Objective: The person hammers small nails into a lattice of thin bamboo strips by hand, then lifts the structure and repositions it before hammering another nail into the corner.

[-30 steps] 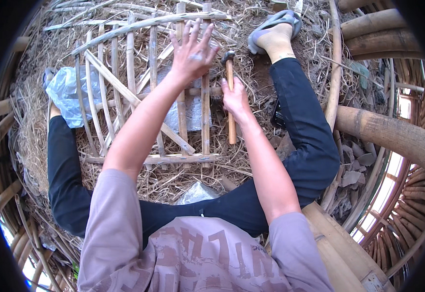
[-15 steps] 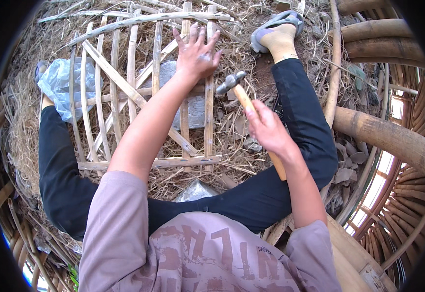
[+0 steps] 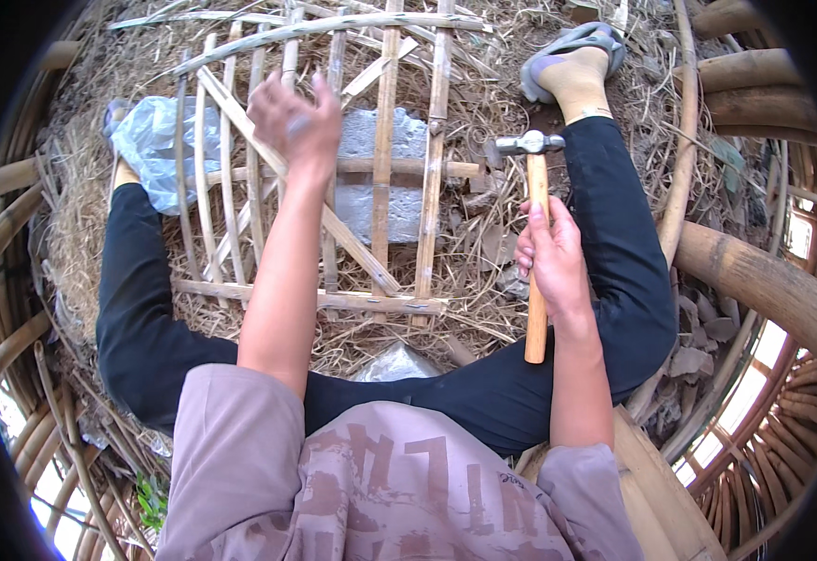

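Note:
My right hand (image 3: 558, 262) is wrapped round the wooden handle of a hammer (image 3: 537, 323), whose steel head points away from me above the right edge of a bamboo slat frame. My left hand (image 3: 294, 126) hovers over the middle of that frame (image 3: 310, 300), empty, its fingers apart and slightly blurred. Upright slats, curved and straight crosspieces and two crossing diagonal strips make up the frame. Beneath its slats lies a grey block (image 3: 399, 210) in the straw, with a crosspiece running over it. My left hand and forearm hide part of the slats.
My legs spread round the frame. A clear plastic bag (image 3: 161, 150) lies by my left foot. Bamboo poles (image 3: 754, 276) and a woven bamboo wall (image 3: 773, 421) stand at the right. Broken grey pieces (image 3: 698, 341) lie beside my right knee; dry straw covers the ground.
My left hand has lifted off the slats and moved left. My right hand has turned the hammer more upright, its head shifting right. The whole view has shifted slightly.

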### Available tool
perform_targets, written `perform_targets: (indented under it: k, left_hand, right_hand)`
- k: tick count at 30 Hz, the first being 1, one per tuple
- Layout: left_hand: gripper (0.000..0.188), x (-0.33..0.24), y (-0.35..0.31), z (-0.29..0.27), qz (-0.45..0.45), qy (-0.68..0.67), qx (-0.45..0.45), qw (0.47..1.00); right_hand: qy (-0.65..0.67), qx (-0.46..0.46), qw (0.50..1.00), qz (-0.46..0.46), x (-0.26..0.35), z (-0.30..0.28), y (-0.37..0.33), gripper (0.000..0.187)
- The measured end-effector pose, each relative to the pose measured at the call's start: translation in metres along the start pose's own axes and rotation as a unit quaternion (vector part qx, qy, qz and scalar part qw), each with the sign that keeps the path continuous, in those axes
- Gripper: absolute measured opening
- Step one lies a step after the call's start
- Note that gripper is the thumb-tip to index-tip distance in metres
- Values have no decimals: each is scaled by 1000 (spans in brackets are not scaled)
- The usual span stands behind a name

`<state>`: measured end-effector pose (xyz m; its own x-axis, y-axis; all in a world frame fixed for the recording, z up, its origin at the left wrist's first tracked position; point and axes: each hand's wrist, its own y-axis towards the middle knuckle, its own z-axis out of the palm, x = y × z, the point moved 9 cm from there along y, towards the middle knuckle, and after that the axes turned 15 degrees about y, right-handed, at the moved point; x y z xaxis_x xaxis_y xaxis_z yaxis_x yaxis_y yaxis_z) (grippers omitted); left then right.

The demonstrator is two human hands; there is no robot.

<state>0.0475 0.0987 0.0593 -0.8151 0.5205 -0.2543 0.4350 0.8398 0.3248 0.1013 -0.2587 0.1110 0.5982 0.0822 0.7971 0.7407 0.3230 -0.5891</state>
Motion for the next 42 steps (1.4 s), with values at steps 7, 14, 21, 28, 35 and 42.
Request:
perform_targets:
  k: [7,14,21,28,35,42]
  left_hand:
    - [52,73,-6,1,13,198,155,968]
    - [36,65,2,21,97,206,111,967]
    - [28,63,0,30,135,187,149,961]
    - [36,79,21,30,149,99,111,978]
    - [33,88,18,41,169,100,142,970]
    - [36,93,14,27,185,92,108,972]
  right_hand:
    - [80,66,995,8,-3,31,4,21]
    - [81,63,995,0,0,25,-3,24]
    - [73,47,996,-6,5,27,-2,24]
    - [77,76,994,14,-3,38,0,24]
    - [43,83,995,40,-17,47,0,25]
    - [68,92,992,49,-25,53,4,29]
